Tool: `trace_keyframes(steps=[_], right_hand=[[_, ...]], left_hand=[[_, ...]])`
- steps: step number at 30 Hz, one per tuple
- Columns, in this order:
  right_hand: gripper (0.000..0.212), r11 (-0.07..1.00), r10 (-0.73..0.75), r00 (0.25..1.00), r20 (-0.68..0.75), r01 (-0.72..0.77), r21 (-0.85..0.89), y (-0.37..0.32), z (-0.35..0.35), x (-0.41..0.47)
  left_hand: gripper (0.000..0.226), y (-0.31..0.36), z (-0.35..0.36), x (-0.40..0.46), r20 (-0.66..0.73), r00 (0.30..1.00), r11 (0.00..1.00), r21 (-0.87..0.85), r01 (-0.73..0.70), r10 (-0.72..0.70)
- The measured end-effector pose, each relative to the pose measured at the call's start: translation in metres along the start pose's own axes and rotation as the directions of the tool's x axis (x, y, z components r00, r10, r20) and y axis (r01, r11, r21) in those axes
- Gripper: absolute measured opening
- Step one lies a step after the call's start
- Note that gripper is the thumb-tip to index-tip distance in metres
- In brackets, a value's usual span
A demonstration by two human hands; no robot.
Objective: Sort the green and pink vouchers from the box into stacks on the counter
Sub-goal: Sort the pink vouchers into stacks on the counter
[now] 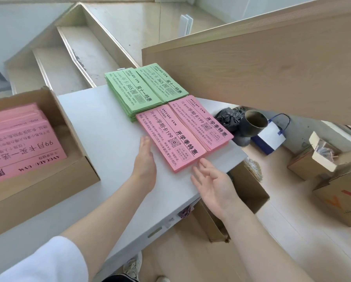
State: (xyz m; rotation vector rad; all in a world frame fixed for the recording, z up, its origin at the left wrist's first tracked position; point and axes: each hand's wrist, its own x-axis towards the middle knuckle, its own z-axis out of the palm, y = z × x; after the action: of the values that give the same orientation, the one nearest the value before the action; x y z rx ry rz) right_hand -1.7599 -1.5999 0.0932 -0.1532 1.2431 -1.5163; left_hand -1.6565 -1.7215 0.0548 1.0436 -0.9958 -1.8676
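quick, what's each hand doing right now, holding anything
Left hand: open, fingers straight, beside the left edge of the near pink stack, holding nothing.
Right hand: open, palm up, fingers relaxed, just in front of that stack, holding nothing.

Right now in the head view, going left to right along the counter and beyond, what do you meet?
Box of pink vouchers → left hand → right hand → dark cup → white bag → floor cartons.
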Motion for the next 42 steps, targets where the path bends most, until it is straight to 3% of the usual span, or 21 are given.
trace_keyframes(steps=[2, 4, 8, 14, 20, 23, 26, 28, 31, 32, 35, 37, 42], right_hand=[[0.049, 0.928, -0.046, 0.995, -0.094, 0.008, -0.372, 0.002, -0.004, -0.011], [0.038, 0.852, -0.105, 0.993, -0.059, 0.059, -0.521, 0.005, 0.003, -0.021], [0.027, 0.774, -0.169, 0.965, 0.201, 0.256, -0.579, 0.015, 0.036, -0.032], [0.033, 0.670, -0.135, 0.814, 0.565, 0.495, -0.553, 0.032, 0.105, -0.043], [0.013, 0.325, -0.154, 0.577, 0.802, 0.796, -0.510, 0.042, 0.190, -0.036], [0.015, 0.219, -0.169, 0.552, 0.816, 0.829, -0.515, 0.054, 0.236, -0.021], [0.028, -0.012, -0.113, 0.558, 0.822, 0.826, -0.563, 0.072, 0.283, 0.002], [0.033, -0.188, -0.064, 0.576, 0.815, 0.795, -0.577, 0.083, 0.312, 0.022], [0.033, -0.400, -0.010, 0.602, 0.799, 0.730, -0.554, 0.097, 0.340, 0.046], [0.033, -0.464, 0.013, 0.608, 0.794, 0.707, -0.534, 0.101, 0.345, 0.051], [0.034, -0.610, 0.050, 0.617, 0.786, 0.642, -0.465, 0.112, 0.356, 0.060], [0.033, -0.636, 0.049, 0.617, 0.785, 0.626, -0.452, 0.114, 0.360, 0.062], [0.032, -0.675, 0.046, 0.637, 0.770, 0.587, -0.446, 0.118, 0.361, 0.059]], left_hand=[[0.046, 0.009, -0.013, -0.019, 0.008, 0.999, 0.997, 0.075, -0.035, 0.035], [0.037, 0.019, -0.026, -0.038, 0.030, 0.993, 0.980, 0.162, -0.116, 0.113], [0.031, 0.043, -0.057, -0.086, 0.027, 0.954, 0.914, 0.280, -0.295, 0.299], [0.029, 0.088, -0.119, -0.146, -0.022, 0.864, 0.788, 0.421, -0.449, 0.504], [0.025, 0.139, -0.189, -0.163, -0.051, 0.767, 0.586, 0.677, -0.444, 0.640], [0.023, 0.168, -0.230, -0.156, -0.036, 0.794, 0.494, 0.800, -0.341, 0.606], [0.016, 0.196, -0.274, -0.130, -0.029, 0.859, 0.455, 0.857, -0.241, 0.511], [0.021, 0.208, -0.301, -0.109, 0.000, 0.882, 0.274, 0.950, -0.146, 0.471], [0.034, 0.221, -0.331, -0.082, 0.135, 0.888, -0.134, 0.987, -0.083, 0.439], [0.036, 0.223, -0.338, -0.075, 0.167, 0.888, -0.191, 0.977, -0.092, 0.428], [0.034, 0.222, -0.348, -0.060, 0.215, 0.905, -0.262, 0.957, -0.121, 0.367], [0.034, 0.220, -0.351, -0.052, 0.247, 0.910, -0.319, 0.938, -0.138, 0.332], [0.036, 0.221, -0.354, -0.046, 0.231, 0.926, -0.262, 0.953, -0.154, 0.297]])
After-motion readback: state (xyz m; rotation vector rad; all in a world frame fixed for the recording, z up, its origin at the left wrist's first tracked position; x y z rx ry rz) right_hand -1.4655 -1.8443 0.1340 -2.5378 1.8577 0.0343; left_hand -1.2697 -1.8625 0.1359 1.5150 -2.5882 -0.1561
